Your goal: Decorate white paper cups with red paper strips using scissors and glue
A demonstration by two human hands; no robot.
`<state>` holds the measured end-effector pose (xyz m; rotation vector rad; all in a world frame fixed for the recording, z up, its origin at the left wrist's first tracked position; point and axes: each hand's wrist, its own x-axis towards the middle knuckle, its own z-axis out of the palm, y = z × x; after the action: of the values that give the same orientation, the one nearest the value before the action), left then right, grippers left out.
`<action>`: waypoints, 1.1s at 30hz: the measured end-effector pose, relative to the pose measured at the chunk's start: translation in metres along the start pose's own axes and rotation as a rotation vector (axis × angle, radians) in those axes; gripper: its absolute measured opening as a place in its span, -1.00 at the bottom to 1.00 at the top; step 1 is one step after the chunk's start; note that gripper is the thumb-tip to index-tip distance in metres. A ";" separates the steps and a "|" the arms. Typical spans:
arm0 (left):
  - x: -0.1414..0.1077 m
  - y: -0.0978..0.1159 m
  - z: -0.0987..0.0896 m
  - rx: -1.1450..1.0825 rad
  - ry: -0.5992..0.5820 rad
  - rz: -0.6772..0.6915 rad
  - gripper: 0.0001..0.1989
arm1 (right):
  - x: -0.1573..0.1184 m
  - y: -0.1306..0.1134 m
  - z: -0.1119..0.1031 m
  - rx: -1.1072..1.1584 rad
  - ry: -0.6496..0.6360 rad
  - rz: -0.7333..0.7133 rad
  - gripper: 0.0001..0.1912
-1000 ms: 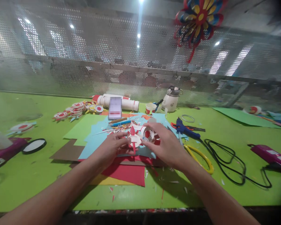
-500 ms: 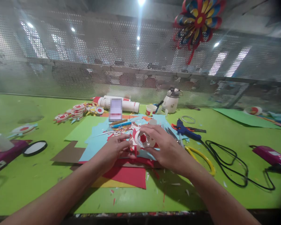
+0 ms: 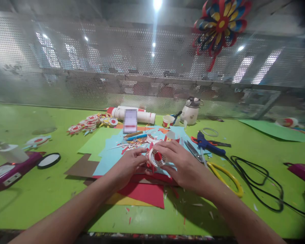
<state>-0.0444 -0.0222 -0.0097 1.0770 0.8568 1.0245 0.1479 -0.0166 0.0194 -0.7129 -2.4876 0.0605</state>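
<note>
Between my two hands is a round white paper craft (image 3: 157, 158) with a red hexagon and dark dots on its face, and red pieces at its edge. My right hand (image 3: 181, 162) wraps over its right side, thumb below and fingers above. My left hand (image 3: 132, 166) grips its left edge with bent fingers, which cover part of it. Under the hands lie light blue paper sheets (image 3: 105, 166) and a red sheet (image 3: 144, 195). Just beyond are paper scraps (image 3: 132, 148), a blue pen (image 3: 136, 137) and a paper cup (image 3: 171, 136).
Yellow-handled scissors (image 3: 227, 178) and a blue glue gun (image 3: 209, 145) with a black cord (image 3: 259, 183) lie right. At left are a purple power strip (image 3: 17, 173), a round black-rimmed disc (image 3: 48, 160) and finished-looking paper discs (image 3: 75, 129). A phone (image 3: 130, 120) and bottle (image 3: 190, 113) stand behind.
The whole view has shifted, so things appear farther right. Both hands still hold the paper craft, whose round face is tilted slightly differently and sits a little lower.
</note>
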 end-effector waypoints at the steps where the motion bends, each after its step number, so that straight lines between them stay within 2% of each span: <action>1: 0.000 0.000 0.000 0.004 -0.001 0.002 -0.72 | 0.000 0.000 0.000 -0.003 -0.006 0.005 -0.54; 18: 0.000 -0.002 -0.001 0.001 -0.022 0.003 -0.70 | 0.001 -0.003 -0.001 0.013 -0.034 0.026 -0.62; 33: -0.001 -0.003 -0.001 -0.020 -0.035 0.023 -0.72 | -0.001 -0.002 0.002 0.036 -0.038 0.049 -0.55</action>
<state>-0.0446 -0.0230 -0.0126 1.0867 0.8058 1.0288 0.1465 -0.0183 0.0175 -0.7641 -2.4986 0.1373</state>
